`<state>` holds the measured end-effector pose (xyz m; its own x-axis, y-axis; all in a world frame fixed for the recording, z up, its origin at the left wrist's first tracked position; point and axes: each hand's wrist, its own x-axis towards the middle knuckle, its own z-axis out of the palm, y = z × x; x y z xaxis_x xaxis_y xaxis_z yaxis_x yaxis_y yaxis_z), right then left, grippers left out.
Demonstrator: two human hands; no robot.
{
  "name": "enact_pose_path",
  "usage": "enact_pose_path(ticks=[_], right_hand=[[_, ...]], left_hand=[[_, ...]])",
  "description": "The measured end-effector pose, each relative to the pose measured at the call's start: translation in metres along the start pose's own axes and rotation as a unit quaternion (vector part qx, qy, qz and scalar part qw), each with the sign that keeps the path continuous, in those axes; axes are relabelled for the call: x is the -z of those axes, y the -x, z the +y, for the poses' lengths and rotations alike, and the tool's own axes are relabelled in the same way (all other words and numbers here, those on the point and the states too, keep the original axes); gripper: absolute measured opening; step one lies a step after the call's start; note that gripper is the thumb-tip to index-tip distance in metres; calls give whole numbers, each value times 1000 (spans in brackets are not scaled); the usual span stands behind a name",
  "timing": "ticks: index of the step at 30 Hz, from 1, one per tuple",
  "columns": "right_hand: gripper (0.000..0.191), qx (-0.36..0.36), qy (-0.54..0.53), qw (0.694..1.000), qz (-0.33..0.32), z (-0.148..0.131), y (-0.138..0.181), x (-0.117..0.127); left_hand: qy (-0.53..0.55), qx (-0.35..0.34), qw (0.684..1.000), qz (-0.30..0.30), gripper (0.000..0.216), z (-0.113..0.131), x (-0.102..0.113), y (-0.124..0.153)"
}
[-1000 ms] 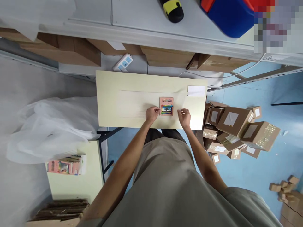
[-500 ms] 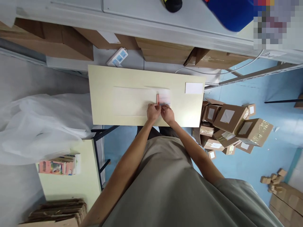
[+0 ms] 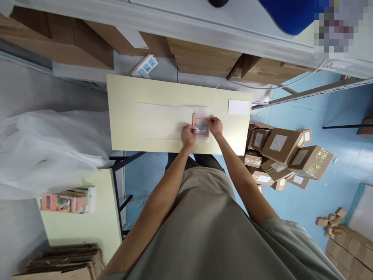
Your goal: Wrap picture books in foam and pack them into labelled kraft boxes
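A long, translucent white wrapping sheet (image 3: 163, 122) lies flat, and its right end covers a small pink and blue book (image 3: 201, 121). My left hand (image 3: 189, 135) is closed at the book's lower left edge, thumb and fingers pinching the sheet there. At the right edge of the book, my right hand (image 3: 215, 126) has its fingertips pressed together on the folded end of the sheet. The fingers partly hide the book's edges.
Both hands work over a pale yellow table (image 3: 125, 93). A white card (image 3: 238, 107) lies at its right end. Behind it are a power strip (image 3: 145, 66) and cardboard boxes (image 3: 204, 58). White wrapping material (image 3: 49, 147) is heaped left; packed cartons (image 3: 281, 146) are piled right.
My right hand has moved right, from beside my left hand to the book's right edge. More of the book shows between the hands. My left hand stays near the book's left edge.
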<state>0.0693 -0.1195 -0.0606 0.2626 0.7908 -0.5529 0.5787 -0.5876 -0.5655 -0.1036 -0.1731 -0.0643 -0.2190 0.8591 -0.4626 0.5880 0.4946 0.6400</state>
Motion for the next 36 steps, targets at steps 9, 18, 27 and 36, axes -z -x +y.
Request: enact_pose_path(ticks=[9,18,27,36], right_hand=[[17,31,25,999,12,-12,-2,-2],[44,142,67,987,-45,-41,12,2],[52,473,332,799,-165,-87,10,38],[17,457,354,789,-210,-110,-44,31]], left_hand=[[-62,-10,997,-55,22,14,8,14],[-17,-48,998,-23,44,11,6,46],[57,-66,996,-33,39,-4,23,48],[36,-35,999,-21,40,-16,29,62]])
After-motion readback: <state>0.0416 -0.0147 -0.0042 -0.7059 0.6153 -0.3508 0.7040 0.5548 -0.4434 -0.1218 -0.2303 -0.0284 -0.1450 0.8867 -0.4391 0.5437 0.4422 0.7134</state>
